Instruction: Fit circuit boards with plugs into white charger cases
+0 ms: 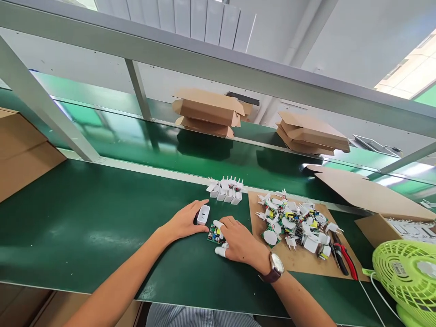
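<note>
My left hand (185,221) rests on the green bench top and grips a small white charger housing (203,214) between thumb and fingers. Just to its right, my right hand (238,240), with white finger cots and a wristwatch, is closed over a small green circuit board (214,234) lying on the bench. The two hands almost touch. Behind them stands a short row of assembled white plug housings (225,189) with prongs up.
A cardboard sheet (306,265) to the right carries a heap of white plug parts and circuit boards (296,222), with red-handled cutters (344,260). A green desk fan (407,277) stands at the far right. Cardboard boxes (207,113) sit on the belt behind; another box (20,150) is at left.
</note>
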Demonstrator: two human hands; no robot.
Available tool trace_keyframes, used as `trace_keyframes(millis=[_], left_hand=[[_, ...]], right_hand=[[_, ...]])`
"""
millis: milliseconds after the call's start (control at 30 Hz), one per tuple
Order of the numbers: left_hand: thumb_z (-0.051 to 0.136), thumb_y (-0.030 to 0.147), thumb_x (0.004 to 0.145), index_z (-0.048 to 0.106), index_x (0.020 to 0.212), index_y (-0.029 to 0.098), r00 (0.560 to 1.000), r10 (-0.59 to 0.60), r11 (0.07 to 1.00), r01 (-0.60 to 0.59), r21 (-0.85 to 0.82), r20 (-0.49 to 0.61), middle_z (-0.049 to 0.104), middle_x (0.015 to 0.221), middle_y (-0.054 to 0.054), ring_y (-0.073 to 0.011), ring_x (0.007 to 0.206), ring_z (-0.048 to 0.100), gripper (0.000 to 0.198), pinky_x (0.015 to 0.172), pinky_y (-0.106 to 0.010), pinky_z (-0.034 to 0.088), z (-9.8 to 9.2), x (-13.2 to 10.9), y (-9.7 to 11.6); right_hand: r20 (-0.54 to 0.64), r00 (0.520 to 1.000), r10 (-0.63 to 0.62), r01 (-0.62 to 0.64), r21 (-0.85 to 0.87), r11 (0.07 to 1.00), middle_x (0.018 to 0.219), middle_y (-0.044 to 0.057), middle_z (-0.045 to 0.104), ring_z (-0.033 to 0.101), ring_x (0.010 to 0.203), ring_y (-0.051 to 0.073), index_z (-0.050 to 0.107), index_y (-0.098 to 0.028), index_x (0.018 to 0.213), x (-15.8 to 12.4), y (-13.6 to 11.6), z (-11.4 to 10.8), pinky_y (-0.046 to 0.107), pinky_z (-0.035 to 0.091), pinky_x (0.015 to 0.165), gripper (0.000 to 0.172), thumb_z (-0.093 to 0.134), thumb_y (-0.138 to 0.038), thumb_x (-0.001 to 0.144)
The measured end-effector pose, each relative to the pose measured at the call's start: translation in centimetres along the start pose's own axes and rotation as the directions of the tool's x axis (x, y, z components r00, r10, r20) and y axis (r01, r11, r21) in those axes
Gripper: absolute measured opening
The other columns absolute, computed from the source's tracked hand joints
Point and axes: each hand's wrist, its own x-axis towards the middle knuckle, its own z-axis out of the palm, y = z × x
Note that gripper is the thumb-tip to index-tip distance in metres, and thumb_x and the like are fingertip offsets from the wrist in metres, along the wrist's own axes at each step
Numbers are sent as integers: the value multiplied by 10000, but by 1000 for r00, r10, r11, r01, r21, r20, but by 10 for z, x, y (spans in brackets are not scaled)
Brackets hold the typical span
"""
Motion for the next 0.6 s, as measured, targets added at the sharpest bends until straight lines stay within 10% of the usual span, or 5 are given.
trace_keyframes(millis=[600], left_hand=[[720, 260, 789, 318, 1547, 251, 998, 68, 941, -64, -332, 2, 544, 1450, -131, -282, 1336, 545, 858, 1171, -491, 413, -6, -5, -1]], right_hand=[[-435, 898, 65, 41, 231, 972, 1204, 145, 620, 583, 1137, 312, 466, -188, 1406, 0, 17, 22, 515, 559, 943, 606, 576, -94, 817]])
